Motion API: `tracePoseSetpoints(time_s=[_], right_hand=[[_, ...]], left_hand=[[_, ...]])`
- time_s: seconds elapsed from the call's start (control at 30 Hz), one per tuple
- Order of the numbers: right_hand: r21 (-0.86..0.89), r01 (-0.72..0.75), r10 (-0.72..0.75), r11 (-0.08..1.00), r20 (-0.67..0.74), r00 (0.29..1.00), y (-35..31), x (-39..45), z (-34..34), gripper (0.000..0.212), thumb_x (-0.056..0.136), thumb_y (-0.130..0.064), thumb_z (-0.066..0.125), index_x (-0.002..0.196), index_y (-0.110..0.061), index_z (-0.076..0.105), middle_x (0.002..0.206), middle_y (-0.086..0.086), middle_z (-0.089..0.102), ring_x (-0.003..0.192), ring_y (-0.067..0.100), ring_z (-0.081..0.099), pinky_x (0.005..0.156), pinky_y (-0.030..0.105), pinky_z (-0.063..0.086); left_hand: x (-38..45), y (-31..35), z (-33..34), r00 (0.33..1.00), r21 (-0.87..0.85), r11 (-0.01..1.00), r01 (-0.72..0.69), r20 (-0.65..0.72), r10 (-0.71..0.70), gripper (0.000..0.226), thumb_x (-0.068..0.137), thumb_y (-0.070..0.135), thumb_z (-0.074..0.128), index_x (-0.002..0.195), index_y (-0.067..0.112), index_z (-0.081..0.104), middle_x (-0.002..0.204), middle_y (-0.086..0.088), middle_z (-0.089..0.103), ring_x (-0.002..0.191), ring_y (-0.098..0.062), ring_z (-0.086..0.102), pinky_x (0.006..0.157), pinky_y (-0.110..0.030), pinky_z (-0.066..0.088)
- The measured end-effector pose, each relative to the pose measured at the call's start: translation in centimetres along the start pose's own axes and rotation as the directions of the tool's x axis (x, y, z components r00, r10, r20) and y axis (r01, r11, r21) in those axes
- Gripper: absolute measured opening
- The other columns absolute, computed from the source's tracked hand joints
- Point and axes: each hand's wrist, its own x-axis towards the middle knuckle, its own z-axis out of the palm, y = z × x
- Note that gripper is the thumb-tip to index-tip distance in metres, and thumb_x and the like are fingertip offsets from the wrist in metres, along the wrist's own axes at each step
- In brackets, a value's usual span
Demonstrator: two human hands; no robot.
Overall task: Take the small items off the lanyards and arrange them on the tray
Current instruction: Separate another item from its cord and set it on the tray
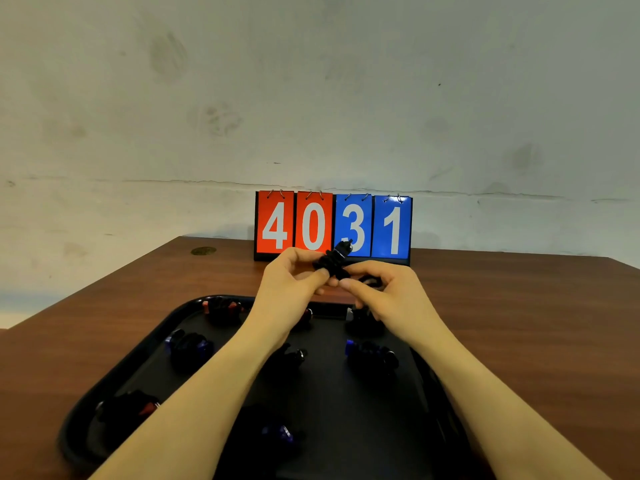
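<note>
**Both hands pinching one black lanyard bundle above the far edge of the tray**

Left hand [292, 278]: fingers curled, thumb and forefinger pinching the near-left end of a small black bundled lanyard with a clip [333, 260]. Right hand [384, 292]: fingers curled, fingertips pinching the near-right lower end of the same bundle. A dark loop [371, 281] shows just behind the right hand's fingers; cannot tell whether it is part of the same lanyard.

Orientation: the bundle's long axis runs from the fingertips up and away to the right. The far end, with a small shiny fitting, points toward the red and blue flip-number scoreboard [332, 226] reading 4031, and overlaps the lower part of the digit 3 in view. Bundle is held in the air, clear of the surface.

Below the wrists and forearms: black plastic tray with raised rim [81, 414] on the brown wooden table [519, 323]. On the tray lie several dark bundles, blurred: red-accented ones under the left hand's far side [221, 308] and by the left forearm's near-left [130, 408]; blue-accented ones left of the left forearm [188, 346], under the right wrist [372, 355], and between the forearms near the body [277, 434]; a dark one between the forearms [289, 356]; another just under the right hand [363, 318].

Room: bare tabletop lies to the left of the left hand and to the right of the right hand; the tray's far rim sits directly beneath the hands, and the scoreboard stands close behind them.
</note>
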Motion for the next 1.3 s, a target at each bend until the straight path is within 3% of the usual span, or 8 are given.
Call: tracePoseSetpoints(time_s=[0.13, 0.4, 0.5, 0.67, 0.8, 0.97, 1.13, 1.3], right_hand=[[-0.024, 0.022, -0.025, 0.999, -0.108, 0.994, 0.3, 0.4, 0.0, 0.014, 0.078, -0.014, 0.071, 0.083, -0.027, 0.071, 0.082, -0.007, 0.066, 0.077, 0.004, 0.061, 0.071, 0.016, 0.048], [0.238, -0.094, 0.159, 0.967, -0.271, 0.949, -0.3, 0.4, 0.0, 0.012, 0.080, -0.011, 0.068, 0.074, -0.021, 0.069, 0.081, 0.000, 0.067, 0.081, 0.012, 0.062, 0.078, 0.026, 0.051], [0.378, -0.200, 0.276, 0.904, -0.160, 0.948, -0.9, 0.5, 0.4, 0.012, 0.085, -0.012, 0.060, 0.074, -0.015, 0.064, 0.071, 0.002, 0.065, 0.074, 0.015, 0.061, 0.081, 0.034, 0.048], [0.420, -0.212, 0.255, 0.882, -0.047, 0.966, -1.2, 0.5, 0.3, 0.024, 0.091, -0.009, 0.049, 0.067, -0.014, 0.053, 0.063, -0.003, 0.049, 0.066, 0.010, 0.044, 0.070, 0.023, 0.037], [0.295, -0.152, 0.185, 0.943, -0.085, 0.979, -0.8, 0.4, -0.5, 0.012, 0.084, -0.003, 0.061, 0.078, -0.014, 0.060, 0.070, -0.002, 0.060, 0.069, 0.008, 0.056, 0.070, 0.021, 0.046], [0.063, -0.066, 0.075, 0.996, -0.156, 0.985, -1.0, 0.1, -0.7, 0.022, 0.080, -0.008, 0.068, 0.084, -0.029, 0.061, 0.084, -0.005, 0.064, 0.079, 0.006, 0.058, 0.073, 0.019, 0.049], [-0.090, -0.005, -0.014, 0.996, -0.219, 0.976, -0.7, -0.1, -0.5, 0.019, 0.077, -0.019, 0.071, 0.072, -0.034, 0.060, 0.081, -0.014, 0.061, 0.084, 0.007, 0.053, 0.093, 0.049, 0.041], [-0.047, -0.003, -0.005, 0.999, -0.168, 0.986, -1.0, -0.2, -0.1, 0.012, 0.072, -0.029, 0.075, 0.077, -0.032, 0.065, 0.079, -0.012, 0.065, 0.079, 0.002, 0.057, 0.087, 0.034, 0.045]], left_hand=[[-0.1, 0.2, 0.0, 0.999, 0.004, 1.000, -0.029, 0.031, 0.029, 0.019, 0.082, -0.003, 0.062, 0.095, 0.011, 0.059, 0.089, 0.003, 0.070, 0.075, -0.006, 0.069, 0.066, -0.018, 0.052], [-0.3, 0.4, 0.3, 1.000, -0.175, 0.985, -0.011, 0.003, 0.011, 0.015, 0.081, -0.008, 0.059, 0.090, 0.003, 0.056, 0.086, -0.015, 0.071, 0.074, -0.022, 0.071, 0.062, -0.022, 0.051], [-0.3, 0.5, 0.4, 1.000, -0.222, 0.975, -0.019, -0.012, 0.016, 0.014, 0.082, -0.009, 0.058, 0.089, 0.002, 0.056, 0.083, -0.016, 0.070, 0.070, -0.021, 0.070, 0.062, -0.022, 0.052], [-0.5, 0.6, 0.5, 1.000, -0.232, 0.973, -0.020, -0.001, 0.020, 0.015, 0.082, -0.010, 0.058, 0.088, 0.004, 0.056, 0.086, -0.016, 0.070, 0.071, -0.021, 0.070, 0.065, -0.023, 0.054], [-0.4, 0.7, 0.1, 0.999, -0.236, 0.972, -0.003, 0.034, 0.011, 0.014, 0.082, -0.009, 0.057, 0.087, 0.004, 0.056, 0.082, -0.013, 0.071, 0.071, -0.022, 0.069, 0.069, -0.026, 0.053], [-0.4, 0.8, 0.1, 0.999, -0.290, 0.957, 0.020, 0.043, -0.008, 0.016, 0.082, -0.011, 0.056, 0.083, 0.006, 0.055, 0.081, -0.014, 0.071, 0.070, -0.023, 0.070, 0.064, -0.024, 0.055], [-0.4, 0.8, 0.1, 0.999, -0.315, 0.948, 0.048, 0.016, -0.046, 0.016, 0.082, -0.010, 0.056, 0.082, 0.007, 0.056, 0.088, -0.012, 0.071, 0.081, -0.023, 0.070, 0.068, -0.024, 0.056], [-0.4, 0.9, 0.1, 0.998, -0.325, 0.944, 0.058, 0.032, -0.050, 0.016, 0.082, -0.009, 0.056, 0.082, 0.007, 0.057, 0.081, -0.006, 0.072, 0.075, -0.018, 0.070, 0.065, -0.021, 0.056]])
